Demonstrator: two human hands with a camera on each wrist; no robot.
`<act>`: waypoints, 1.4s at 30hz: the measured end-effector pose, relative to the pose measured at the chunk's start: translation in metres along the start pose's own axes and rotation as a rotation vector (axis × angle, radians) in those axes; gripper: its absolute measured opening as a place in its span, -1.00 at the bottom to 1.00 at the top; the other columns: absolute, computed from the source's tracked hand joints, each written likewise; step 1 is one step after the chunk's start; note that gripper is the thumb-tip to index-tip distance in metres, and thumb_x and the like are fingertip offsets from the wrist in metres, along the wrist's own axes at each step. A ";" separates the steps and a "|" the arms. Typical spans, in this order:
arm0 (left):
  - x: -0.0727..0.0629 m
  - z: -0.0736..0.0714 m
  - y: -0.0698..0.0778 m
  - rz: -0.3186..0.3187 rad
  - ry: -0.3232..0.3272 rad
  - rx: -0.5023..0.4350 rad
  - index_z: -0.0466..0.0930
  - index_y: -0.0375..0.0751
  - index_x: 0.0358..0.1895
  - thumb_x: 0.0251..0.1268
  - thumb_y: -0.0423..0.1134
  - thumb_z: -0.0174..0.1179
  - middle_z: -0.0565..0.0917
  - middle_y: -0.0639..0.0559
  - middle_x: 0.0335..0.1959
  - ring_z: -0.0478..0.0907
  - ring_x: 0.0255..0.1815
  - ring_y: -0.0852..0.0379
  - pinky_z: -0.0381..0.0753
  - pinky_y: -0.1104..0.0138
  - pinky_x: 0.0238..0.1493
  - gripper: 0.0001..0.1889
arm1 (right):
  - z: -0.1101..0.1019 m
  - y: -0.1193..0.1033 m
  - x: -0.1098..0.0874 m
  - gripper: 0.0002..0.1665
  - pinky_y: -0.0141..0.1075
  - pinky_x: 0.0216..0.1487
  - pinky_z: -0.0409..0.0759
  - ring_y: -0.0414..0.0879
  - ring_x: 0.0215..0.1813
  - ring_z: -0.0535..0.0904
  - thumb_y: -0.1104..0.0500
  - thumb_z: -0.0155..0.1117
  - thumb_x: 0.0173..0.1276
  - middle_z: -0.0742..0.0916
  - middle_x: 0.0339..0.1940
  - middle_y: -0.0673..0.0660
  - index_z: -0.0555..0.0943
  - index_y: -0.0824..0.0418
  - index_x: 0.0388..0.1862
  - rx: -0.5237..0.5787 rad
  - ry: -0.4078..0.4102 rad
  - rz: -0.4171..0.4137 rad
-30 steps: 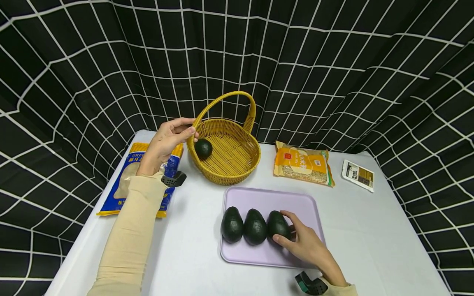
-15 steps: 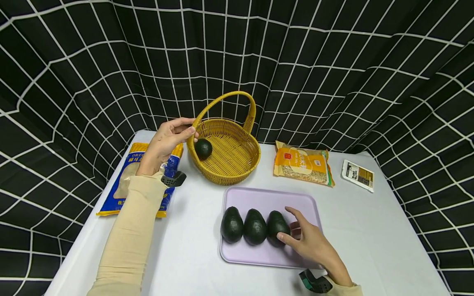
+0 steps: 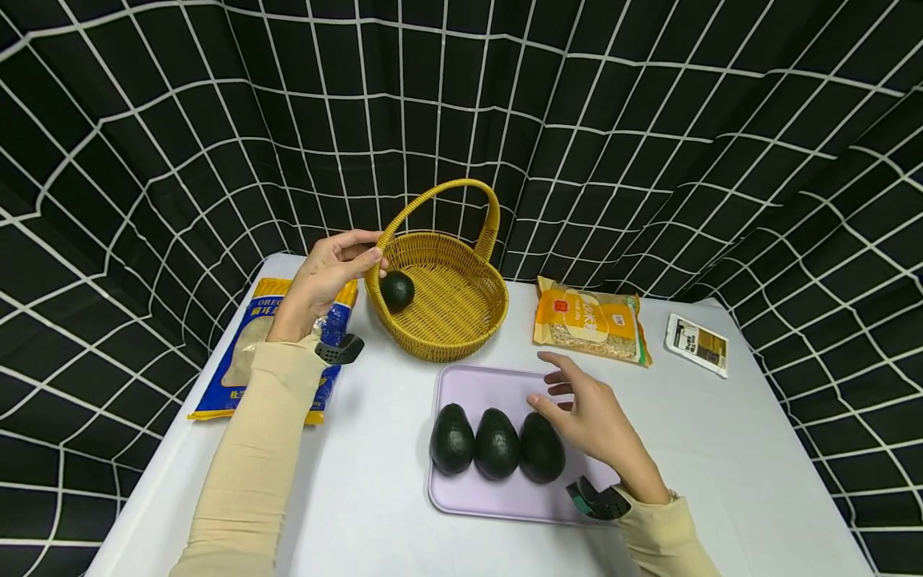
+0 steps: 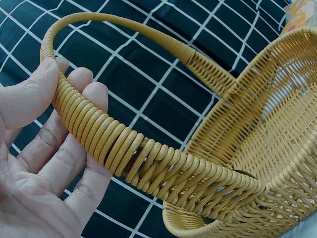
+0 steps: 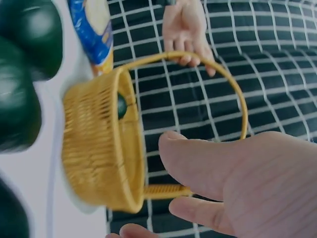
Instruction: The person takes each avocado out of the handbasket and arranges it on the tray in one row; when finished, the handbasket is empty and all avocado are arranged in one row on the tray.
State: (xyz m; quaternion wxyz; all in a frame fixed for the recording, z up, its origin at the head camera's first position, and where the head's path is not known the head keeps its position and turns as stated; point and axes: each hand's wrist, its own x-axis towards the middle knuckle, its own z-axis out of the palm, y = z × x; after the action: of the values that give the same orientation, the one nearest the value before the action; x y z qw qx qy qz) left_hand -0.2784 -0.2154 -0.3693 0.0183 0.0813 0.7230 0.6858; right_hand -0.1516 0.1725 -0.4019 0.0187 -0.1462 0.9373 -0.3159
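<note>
My left hand (image 3: 320,276) pinches the left side of the handle (image 4: 89,121) of a yellow woven basket (image 3: 443,340), thumb on one side and fingers curled behind. One dark green avocado (image 3: 397,292) lies inside the basket, at its left wall. Three more avocados stand side by side on a lilac tray (image 3: 497,381): a left one (image 3: 453,439), a middle one (image 3: 497,445) and a right one (image 3: 542,450). Over the tray's right half, just beyond the right avocado, is my right hand (image 3: 594,417), fingers spread and holding nothing. Its thumb (image 5: 198,161) shows large in the right wrist view.
A blue and yellow bag (image 3: 245,361) lies under my left forearm. Behind the tray sit an orange grain bag (image 3: 591,322) and, farther right, a small white packet (image 3: 697,344). A black gridded cloth (image 3: 447,96) hangs around the white table (image 3: 375,497).
My right hand has let go of the right avocado, drawn away from it, and moved up and forward over the tray. The avocado stays in place. My left hand stays on the handle.
</note>
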 end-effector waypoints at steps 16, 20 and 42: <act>0.000 -0.001 0.002 -0.031 0.007 -0.009 0.53 -0.22 0.32 0.50 -0.24 0.18 0.75 0.11 -0.27 0.72 -0.21 0.17 0.65 0.44 0.07 -0.60 | -0.009 -0.064 0.087 -0.33 -0.07 -0.06 0.75 0.11 0.00 0.74 0.03 0.40 0.38 0.75 0.08 0.21 0.45 0.15 0.42 -0.067 -0.056 -0.232; 0.000 -0.002 0.002 -0.023 -0.002 -0.020 0.53 -0.23 0.32 0.49 -0.24 0.19 0.75 0.11 -0.28 0.71 -0.22 0.17 0.64 0.46 0.08 -0.60 | -0.003 -0.074 0.108 -0.36 -0.07 -0.04 0.73 0.09 -0.02 0.73 0.03 0.39 0.38 0.76 0.03 0.20 0.49 0.15 0.39 -0.087 -0.068 -0.258; 0.001 -0.005 -0.001 -0.013 -0.039 0.001 0.50 -0.25 0.35 0.52 -0.24 0.16 0.73 0.13 -0.30 0.69 -0.22 0.17 0.61 0.38 0.14 -0.58 | 0.048 -0.110 0.216 -0.43 -0.14 0.04 0.65 -0.01 0.05 0.64 0.00 0.34 0.43 0.71 0.19 0.12 0.54 0.08 0.38 -0.151 -0.292 -0.190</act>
State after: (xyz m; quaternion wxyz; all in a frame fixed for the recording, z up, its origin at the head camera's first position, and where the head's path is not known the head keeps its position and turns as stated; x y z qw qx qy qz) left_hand -0.2802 -0.2197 -0.3696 0.0368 0.0897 0.7234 0.6836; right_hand -0.3236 -0.0007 -0.3620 0.1137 -0.2796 0.9275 -0.2204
